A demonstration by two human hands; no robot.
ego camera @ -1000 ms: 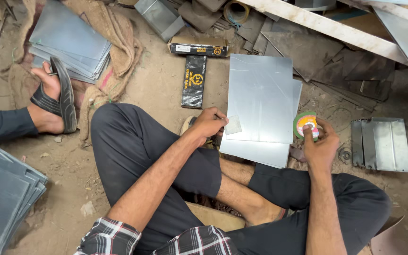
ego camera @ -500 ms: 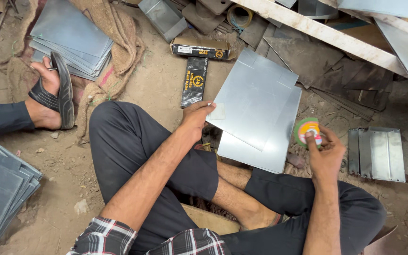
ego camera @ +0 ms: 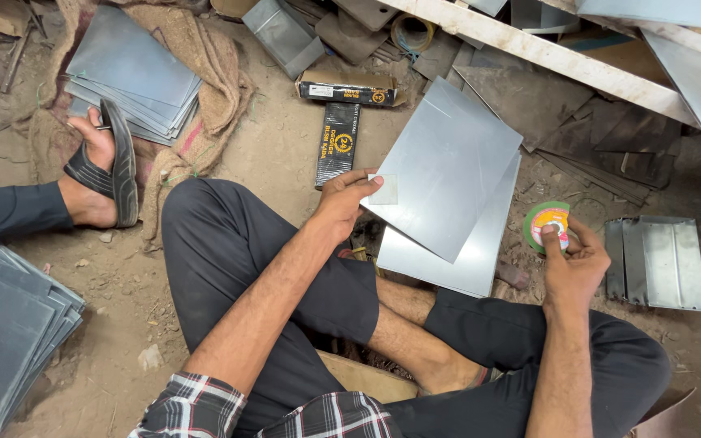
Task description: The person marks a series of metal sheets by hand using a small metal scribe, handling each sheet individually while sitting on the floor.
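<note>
The fingers of the left hand are pinched on the edge of the top metal sheet, lifted above a second sheet; the tape roll is gripped by the right hand; taping seems in hand; a steady sheet is needed.

The person sits cross-legged, both bare forearms reaching forward from the lower edge of the frame. The left hand sits at centre frame, arm extended diagonally from lower left, wrist straight, fingers curled and thumb pressed in a pinch grip. The right hand sits at right of centre, forearm rising near vertical, fingers folded inward, thumb raised and pressing forward. The hands are well apart.
</note>
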